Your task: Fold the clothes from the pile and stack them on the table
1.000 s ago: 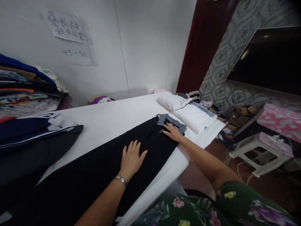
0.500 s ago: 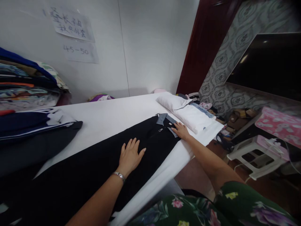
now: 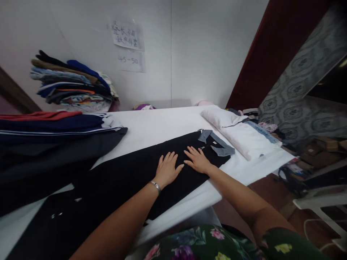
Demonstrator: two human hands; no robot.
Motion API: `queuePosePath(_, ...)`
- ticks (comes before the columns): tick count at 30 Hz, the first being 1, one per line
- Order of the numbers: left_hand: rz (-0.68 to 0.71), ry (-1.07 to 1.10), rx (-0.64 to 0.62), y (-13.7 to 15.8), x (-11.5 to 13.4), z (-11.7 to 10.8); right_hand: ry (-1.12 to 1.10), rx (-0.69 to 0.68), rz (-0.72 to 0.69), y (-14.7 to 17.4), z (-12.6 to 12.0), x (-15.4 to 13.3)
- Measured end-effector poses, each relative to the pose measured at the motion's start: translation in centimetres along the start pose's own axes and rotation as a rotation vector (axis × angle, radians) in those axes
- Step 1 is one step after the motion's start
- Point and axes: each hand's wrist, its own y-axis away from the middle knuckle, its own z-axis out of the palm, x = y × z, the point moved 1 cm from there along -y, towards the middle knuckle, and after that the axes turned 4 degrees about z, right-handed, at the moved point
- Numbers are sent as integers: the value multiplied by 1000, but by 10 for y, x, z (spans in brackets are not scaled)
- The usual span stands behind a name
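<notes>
A long black garment (image 3: 121,173) with a grey collar (image 3: 223,150) and a zip pull near the neck lies spread on a white-covered table (image 3: 162,121). My left hand (image 3: 167,169) rests flat on the black cloth, fingers spread. Close beside it, my right hand (image 3: 197,159) also lies flat on the garment, just below the zip and collar. Both hands press on the cloth without gripping it. The collar end points to the right, and the far left part of the garment runs into dark cloth where its edge is hard to make out.
A pile of folded clothes (image 3: 78,83) stands at the back left, with dark and red garments (image 3: 54,126) nearer. A white pillow (image 3: 244,133) lies at the table's right end. Paper signs (image 3: 130,39) hang on the wall. A white stool (image 3: 320,202) stands at the lower right.
My right hand has moved left from the collar onto the garment's chest, close to my left hand. The view has turned left, showing more of the clothes pile.
</notes>
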Motion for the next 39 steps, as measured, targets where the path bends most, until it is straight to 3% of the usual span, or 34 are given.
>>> queuePosePath(5,-29,74,-52,0,0,-3,33,-3,6,0,9,2)
queuePosePath(8,-97,130,-74,-7,-8,-18,37,-6,9,1,8,3)
queuePosePath(15,-253,-83,-13,-37,-66,-64,28,4,11,0,11,3)
queuePosePath(21,-320,-130,-10,-45,-95,-53,7,20,3,-1,12,4)
queuePosePath(32,-236,-77,128,-43,-91,-49,-3,22,6,0,12,4)
queuePosePath(39,-354,-59,18,-42,-97,-48,0,25,10,0,12,5)
